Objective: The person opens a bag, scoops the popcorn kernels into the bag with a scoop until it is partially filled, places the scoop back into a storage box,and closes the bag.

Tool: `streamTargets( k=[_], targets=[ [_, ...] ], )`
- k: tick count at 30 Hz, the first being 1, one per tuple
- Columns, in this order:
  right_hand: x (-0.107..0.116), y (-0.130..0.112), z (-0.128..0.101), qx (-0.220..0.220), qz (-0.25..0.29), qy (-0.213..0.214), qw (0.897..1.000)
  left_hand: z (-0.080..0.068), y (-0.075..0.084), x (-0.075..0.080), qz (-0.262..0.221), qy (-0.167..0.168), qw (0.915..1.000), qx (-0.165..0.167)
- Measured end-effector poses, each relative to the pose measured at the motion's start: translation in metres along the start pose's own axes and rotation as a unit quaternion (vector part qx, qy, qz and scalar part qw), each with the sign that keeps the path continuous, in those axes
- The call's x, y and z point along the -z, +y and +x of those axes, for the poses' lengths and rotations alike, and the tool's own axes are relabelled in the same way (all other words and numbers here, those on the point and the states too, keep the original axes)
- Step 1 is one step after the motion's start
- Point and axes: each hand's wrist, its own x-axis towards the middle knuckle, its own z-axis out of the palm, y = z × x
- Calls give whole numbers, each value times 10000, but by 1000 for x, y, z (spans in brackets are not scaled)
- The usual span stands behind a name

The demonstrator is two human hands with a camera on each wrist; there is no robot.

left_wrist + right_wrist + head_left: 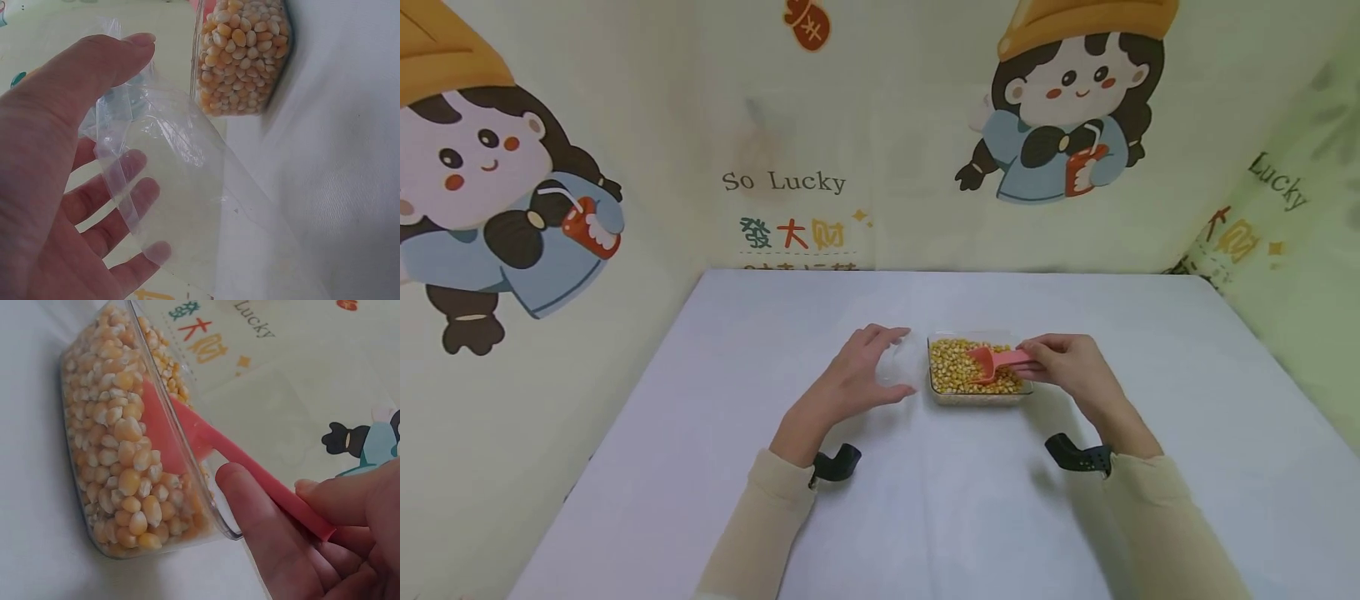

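Left hand (850, 375): thumb and fingers spread wide, clear plastic bag (187, 150) against the fingertips
Right hand (1067, 367): gripping the pink scoop (992, 362) by its handle
Corn box (977, 400): sitting on the table (925, 508) between the hands, scoop head in the kernels (951, 364)
Backdrop (917, 108): cartoony, "So Lucky" print

One scoop (992, 362), one container (977, 400), one bag (187, 194) — two hands (859, 377) (1069, 367), two wrist cameras (838, 463) (1077, 456)
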Motion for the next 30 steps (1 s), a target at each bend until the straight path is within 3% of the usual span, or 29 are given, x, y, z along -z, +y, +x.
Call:
streamTargets(
  k=[6, 13, 21, 27, 30],
  targets=[
    [-1, 4, -2, 77, 210, -139, 9997, -6, -4, 0, -36, 82, 9999, 104],
    [3, 8, -6, 39, 445, -54, 9990, -6, -2, 1, -89, 213, 9997, -82],
    [8, 12, -12, 83, 665, -132, 9977, -7, -1, 1, -271, 117, 9995, -92],
    [10, 19, -15, 115, 1164, -109, 9931, -7, -1, 2, -257, 137, 9994, -161],
    [9, 23, -14, 115, 1393, -96, 9901, -10, -1, 3, -256, 126, 9996, -41]
  ],
)
